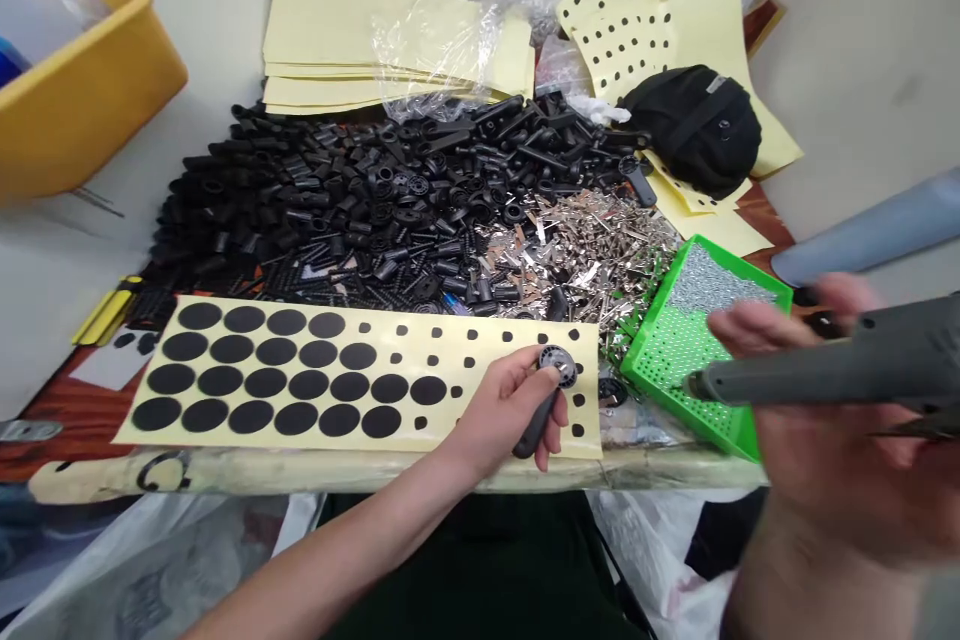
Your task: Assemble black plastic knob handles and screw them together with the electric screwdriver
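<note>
My left hand (502, 405) grips a black plastic crank-like part (534, 428), thumb on its round, ribbed head and the handle pointing down. A small shiny spot of metal shows in the head. The part is held over the right half of a yellow adhesive sheet (480, 425) bearing black round pads (251, 417). On the right, my right hand (825, 440), blurred, holds a dark grey electric screwdriver (810, 372) across its palm and fingers. The tool's tip points left, over a green perforated basket (651, 335) with small silver screws (705, 280) in its far end.
Behind the sheet lies a heap of black plastic parts (360, 190), beside a pile of thin metal pieces (592, 240). Yellow sheets (322, 30), clear plastic film and a black pouch (694, 130) lie farther back. A yellow bin (97, 70) juts in at left; a grey tube (870, 225) at right.
</note>
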Motion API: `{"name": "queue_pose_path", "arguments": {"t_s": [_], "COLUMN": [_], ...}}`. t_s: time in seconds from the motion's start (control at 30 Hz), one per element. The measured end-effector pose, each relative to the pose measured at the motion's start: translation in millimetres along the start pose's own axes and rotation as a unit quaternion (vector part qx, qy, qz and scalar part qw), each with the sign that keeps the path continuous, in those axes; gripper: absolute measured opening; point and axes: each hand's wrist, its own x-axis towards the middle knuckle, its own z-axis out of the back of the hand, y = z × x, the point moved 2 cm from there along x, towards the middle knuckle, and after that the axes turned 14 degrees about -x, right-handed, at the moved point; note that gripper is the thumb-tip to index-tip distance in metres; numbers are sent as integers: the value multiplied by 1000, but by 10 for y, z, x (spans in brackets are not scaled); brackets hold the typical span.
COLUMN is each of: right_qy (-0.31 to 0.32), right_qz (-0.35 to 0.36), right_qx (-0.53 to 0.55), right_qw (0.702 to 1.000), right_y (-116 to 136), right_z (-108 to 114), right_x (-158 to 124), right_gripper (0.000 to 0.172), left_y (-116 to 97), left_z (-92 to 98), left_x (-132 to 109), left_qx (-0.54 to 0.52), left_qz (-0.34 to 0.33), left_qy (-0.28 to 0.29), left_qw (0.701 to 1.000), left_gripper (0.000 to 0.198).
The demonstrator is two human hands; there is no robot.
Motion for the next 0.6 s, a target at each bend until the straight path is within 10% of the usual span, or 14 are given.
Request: {"name": "queue_pose_path", "arguments": {"t_s": [0.2, 0.6], "right_qy": [19, -39], "right_qz": [-18, -17], "right_qx": [74, -28], "right_qw": [997, 999], "right_y": [-153, -240], "right_z": [9, 471], "right_x": [28, 14], "right_gripper": [79, 33], "left_y": [67, 273], "left_z": [-26, -346], "left_x": [24, 192], "left_qx": [7, 47], "left_qz": [10, 55], "left_qy": [-3, 39], "left_qw": [1000, 997], "left_gripper": [27, 36]}}
